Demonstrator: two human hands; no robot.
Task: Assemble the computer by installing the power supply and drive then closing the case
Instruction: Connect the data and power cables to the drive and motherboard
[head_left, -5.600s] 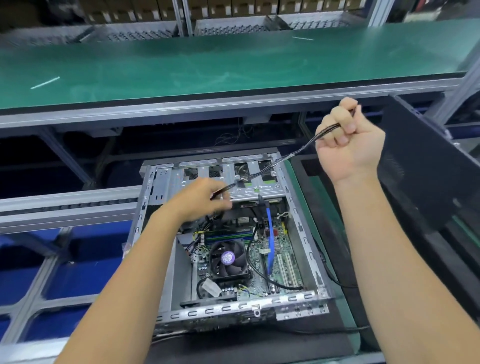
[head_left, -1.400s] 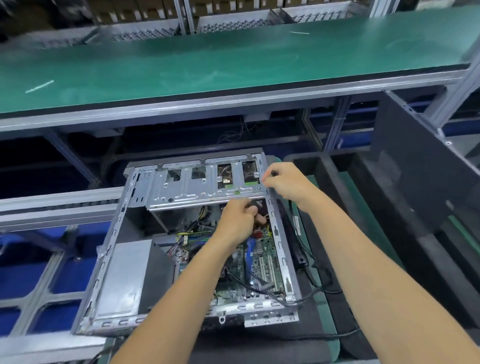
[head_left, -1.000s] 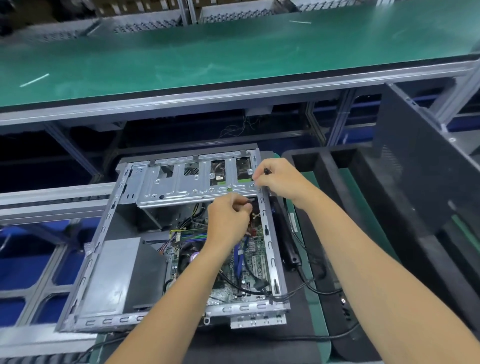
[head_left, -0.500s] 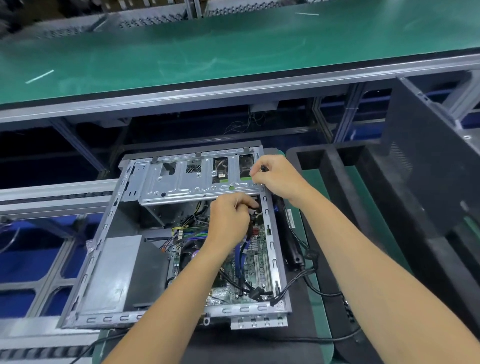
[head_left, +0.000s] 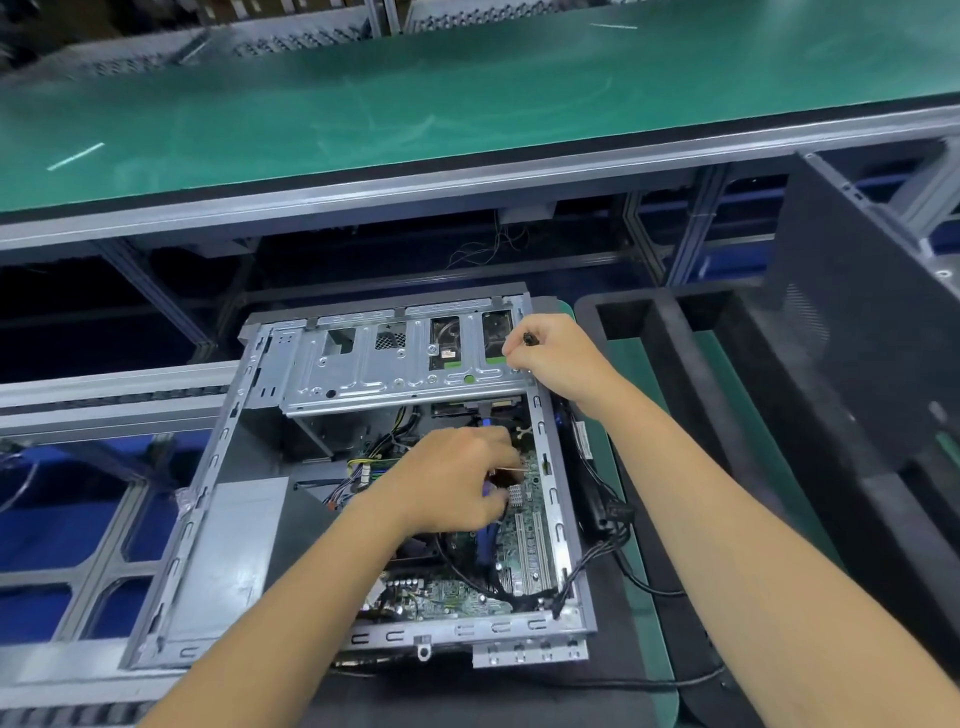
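Observation:
The open computer case (head_left: 553, 499) lies on its side in the middle of the head view. The grey power supply (head_left: 223, 561) sits in its lower left corner. The metal drive cage (head_left: 395, 364) spans the far end. My left hand (head_left: 457, 488) is inside the case over the motherboard (head_left: 524, 551), its fingers closed on a cable by the blue lead (head_left: 488, 540). My right hand (head_left: 561, 358) rests at the cage's right end and pinches the tip of a black cable (head_left: 529, 339). What lies under my left palm is hidden.
A black side panel (head_left: 857, 338) leans at the right above a black foam tray (head_left: 670, 364). Black cables (head_left: 602, 514) hang over the case's right wall onto the mat. A green bench top (head_left: 467, 93) runs across the back, and a conveyor rail (head_left: 104, 395) lies to the left.
My left hand has moved from under the drive cage's edge down toward the motherboard. My right hand has stayed at the cage's right corner, still pinching the black cable.

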